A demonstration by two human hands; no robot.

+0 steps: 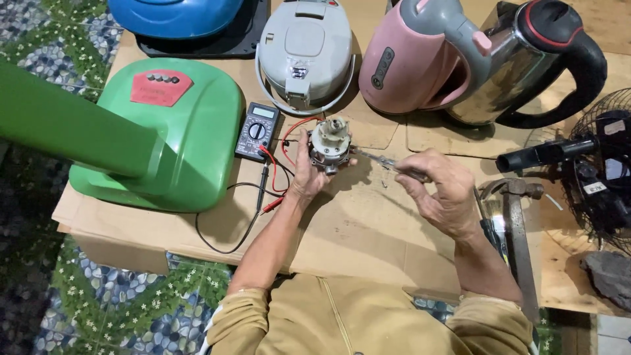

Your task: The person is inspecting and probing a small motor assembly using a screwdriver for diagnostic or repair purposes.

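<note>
The left hand (307, 172) has its grip closed around a small electric motor (329, 144), holding it just above the cardboard-covered counter (368, 223). The right hand (442, 190) has its grip closed narrowly on a screwdriver (384, 161), whose tip meets the motor's side. Just left of the motor lies a multimeter (257, 131) with red and black leads. Beyond stand a green fan base (177, 125), a grey rice cooker (305, 52) and a pink kettle (414, 62). A hammer (519, 223) lies to the right.
</note>
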